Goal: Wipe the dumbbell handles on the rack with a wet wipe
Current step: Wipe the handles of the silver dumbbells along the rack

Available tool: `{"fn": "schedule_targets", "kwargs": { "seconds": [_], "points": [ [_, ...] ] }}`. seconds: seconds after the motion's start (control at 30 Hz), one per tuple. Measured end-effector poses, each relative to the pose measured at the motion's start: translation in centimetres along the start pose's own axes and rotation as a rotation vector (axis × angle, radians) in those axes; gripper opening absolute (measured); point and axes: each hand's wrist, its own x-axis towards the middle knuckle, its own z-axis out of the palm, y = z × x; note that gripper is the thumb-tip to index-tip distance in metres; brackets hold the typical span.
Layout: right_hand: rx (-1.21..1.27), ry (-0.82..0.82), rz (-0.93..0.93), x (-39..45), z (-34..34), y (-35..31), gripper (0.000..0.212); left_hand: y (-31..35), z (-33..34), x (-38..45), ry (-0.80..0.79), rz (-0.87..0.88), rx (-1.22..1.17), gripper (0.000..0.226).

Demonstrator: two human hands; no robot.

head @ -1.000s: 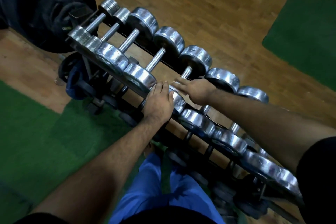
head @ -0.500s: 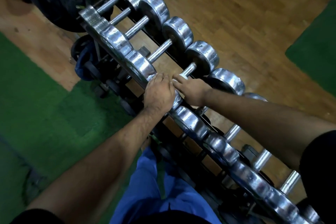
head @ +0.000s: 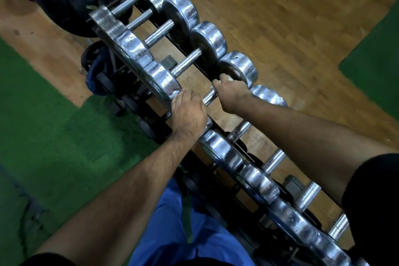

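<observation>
At the far end of the bare steel dumbbell handle [head: 209,98], our right hand's fingers [head: 221,80] curl around the bar, up against the chrome far head [head: 238,69]. A wet wipe isn't visible; presumably it's under that palm. Left hand [head: 190,112] lies over the near chrome head [head: 208,122], fingers bent across it, bracing. For a clean pass we'd keep the wrap snug, twist while drawing back along the bar, and hold the head steady so nothing rolls on the black tiered dumbbell rack [head: 248,151]. Neighbouring handles look untouched.
</observation>
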Motion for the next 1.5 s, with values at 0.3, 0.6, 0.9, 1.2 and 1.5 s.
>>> {"fn": "schedule_targets", "kwargs": {
  "seconds": [0.3,0.6,0.9,1.2,1.5],
  "points": [
    [0.005,-0.252,-0.319,0.0,-2.1,-1.9,0.059,-0.2,0.4,-0.1,0.033,0.019,0.014,0.035],
    [-0.114,-0.165,-0.123,1.4,-1.9,-1.4,0.052,-0.3,0.3,0.0,0.028,0.027,-0.011,0.038],
    [0.083,0.02,-0.11,-0.4,0.7,-1.8,0.048,-0.4,0.4,-0.1,0.037,0.028,-0.031,0.042],
    [0.143,0.085,-0.128,-1.4,2.3,-1.8,0.054,-0.3,0.0,0.0,0.018,0.014,-0.073,0.032],
    [0.27,0.152,-0.115,-2.3,2.6,-0.7,0.053,-0.4,0.0,0.0,0.005,0.021,-0.069,0.031]
  ]
}}
